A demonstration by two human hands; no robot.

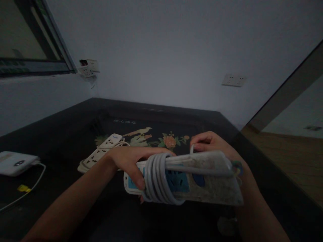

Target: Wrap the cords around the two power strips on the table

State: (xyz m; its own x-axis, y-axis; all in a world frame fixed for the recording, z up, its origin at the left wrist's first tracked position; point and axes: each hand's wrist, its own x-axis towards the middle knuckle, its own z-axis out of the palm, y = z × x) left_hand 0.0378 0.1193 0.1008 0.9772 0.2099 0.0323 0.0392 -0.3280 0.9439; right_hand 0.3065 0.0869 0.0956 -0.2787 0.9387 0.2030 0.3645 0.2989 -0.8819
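Note:
A white power strip point(214, 190) with blue socket panels is held up above the black table. Several turns of its grey-white cord point(159, 178) are wrapped around it near the left end. My left hand point(131, 163) grips that end, its thumb lying across the front beside the coils. Behind the strip's right part, my right hand point(209, 143) pinches a length of the cord between thumb and fingers. Part of the right hand and wrist is hidden by the strip. A worn, dirty surface shows on the strip's right end, with small coloured wires at its corner.
Another white power strip point(98, 153) with its cord lies on the black table point(75, 124), behind my left arm. A white box-like device point(17, 163) with a cable and yellow tag sits at the left. Wall sockets point(234, 80) are mounted beyond the table.

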